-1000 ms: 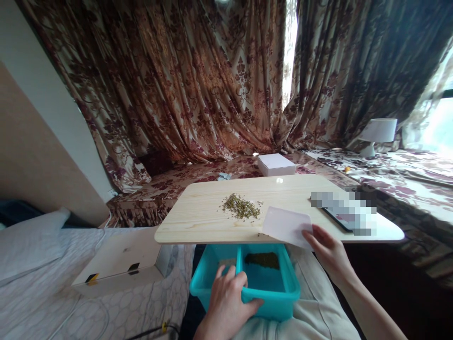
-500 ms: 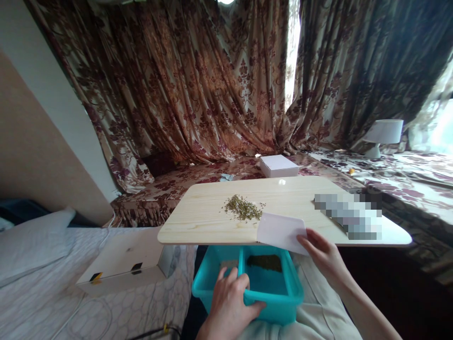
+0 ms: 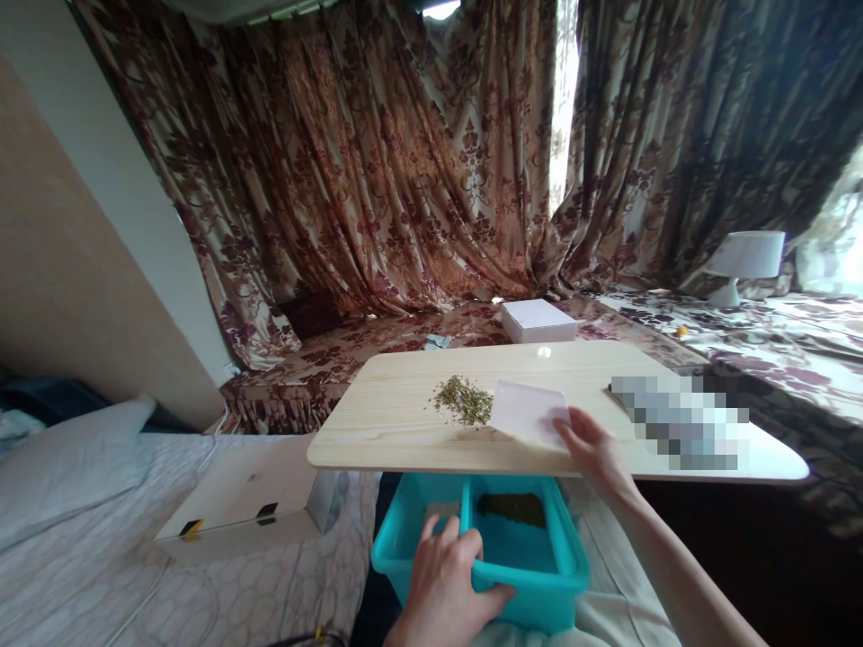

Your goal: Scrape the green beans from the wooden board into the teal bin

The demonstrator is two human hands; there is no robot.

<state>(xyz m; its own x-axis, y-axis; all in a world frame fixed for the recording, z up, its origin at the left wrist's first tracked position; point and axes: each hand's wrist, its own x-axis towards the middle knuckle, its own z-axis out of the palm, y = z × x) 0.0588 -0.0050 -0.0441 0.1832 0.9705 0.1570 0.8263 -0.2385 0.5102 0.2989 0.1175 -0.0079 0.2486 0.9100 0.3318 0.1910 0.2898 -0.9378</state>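
Note:
A loose pile of greenish-brown grains (image 3: 464, 401) lies on the pale wooden tabletop (image 3: 384, 431). My right hand (image 3: 593, 449) pinches a thin white plastic sheet (image 3: 529, 411) by its right edge; its left edge touches the right side of the pile. Below the table's front edge, a turquoise divided bin (image 3: 526, 584) rests on my lap. My left hand (image 3: 451, 575) is closed over the bin's near rim by the divider, thumb outside. Dark grains (image 3: 512, 509) cover part of the bin's right compartment; something pale (image 3: 441, 510) in the left one is partly hidden by my fingers.
A blurred-out flat object (image 3: 680, 422) lies on the table's right side. Behind the table are a white box (image 3: 538, 321) and a lamp (image 3: 745, 261). Another white box (image 3: 243, 503) stands on the bed to the left, beside a pillow (image 3: 74, 458).
My right hand has moved the white sheet up onto the tabletop, away from the front edge, against the grains. My left hand keeps its grip on the bin. The view has shifted slightly.

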